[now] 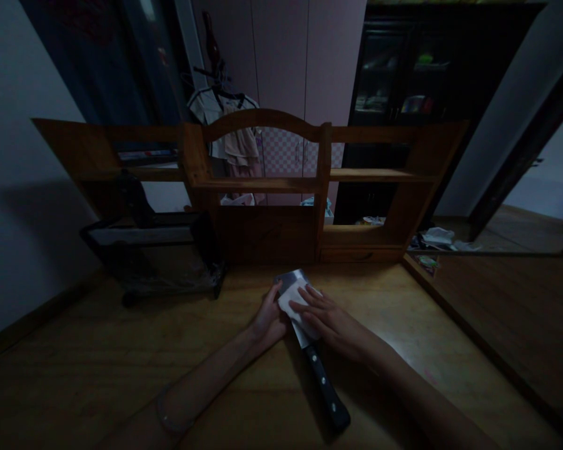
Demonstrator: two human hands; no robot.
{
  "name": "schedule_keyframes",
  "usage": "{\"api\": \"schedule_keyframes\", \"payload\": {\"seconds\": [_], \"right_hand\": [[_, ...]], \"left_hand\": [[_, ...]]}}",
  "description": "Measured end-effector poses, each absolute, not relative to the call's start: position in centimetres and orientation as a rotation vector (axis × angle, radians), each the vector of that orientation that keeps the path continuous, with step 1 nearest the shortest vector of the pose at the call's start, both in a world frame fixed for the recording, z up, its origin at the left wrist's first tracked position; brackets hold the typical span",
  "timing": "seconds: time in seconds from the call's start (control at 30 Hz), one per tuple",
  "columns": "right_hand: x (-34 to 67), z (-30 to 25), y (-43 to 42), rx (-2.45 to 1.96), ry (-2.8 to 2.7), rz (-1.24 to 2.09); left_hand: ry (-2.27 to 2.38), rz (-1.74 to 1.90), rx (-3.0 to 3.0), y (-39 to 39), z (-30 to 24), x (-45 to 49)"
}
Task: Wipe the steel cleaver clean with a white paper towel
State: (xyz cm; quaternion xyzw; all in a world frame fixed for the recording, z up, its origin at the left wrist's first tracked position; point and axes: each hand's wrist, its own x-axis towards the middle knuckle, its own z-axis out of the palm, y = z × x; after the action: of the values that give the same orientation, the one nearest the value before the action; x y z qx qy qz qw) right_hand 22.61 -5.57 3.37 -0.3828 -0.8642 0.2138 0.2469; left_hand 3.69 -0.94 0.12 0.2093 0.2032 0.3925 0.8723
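Observation:
A cleaver lies flat on the wooden table point(122, 375), its steel blade point(291, 279) pointing away and its black riveted handle point(326, 390) pointing toward me. A white cloth or tissue point(291, 301) rests on the blade. My right hand point(323, 317) lies over the cloth with fingers stretched flat, pressing it against the blade. My left hand point(269, 319) rests at the blade's left edge, fingers curled against it beside the cloth.
A wooden shelf unit point(263, 181) stands at the table's back edge. A black wire rack point(154, 256) sits at the back left. A dark cabinet point(403, 94) and hanging clothes point(229, 131) are behind. The table's right edge drops to the floor.

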Motion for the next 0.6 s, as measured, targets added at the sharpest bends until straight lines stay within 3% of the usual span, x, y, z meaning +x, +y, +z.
{"api": "schedule_keyframes", "payload": {"seconds": [0.6], "right_hand": [[23.4, 2.9, -4.5, -1.114, -2.336, 0.401]], "left_hand": [[0.480, 0.791, 0.447, -1.3, 0.4, 3.5]]}}
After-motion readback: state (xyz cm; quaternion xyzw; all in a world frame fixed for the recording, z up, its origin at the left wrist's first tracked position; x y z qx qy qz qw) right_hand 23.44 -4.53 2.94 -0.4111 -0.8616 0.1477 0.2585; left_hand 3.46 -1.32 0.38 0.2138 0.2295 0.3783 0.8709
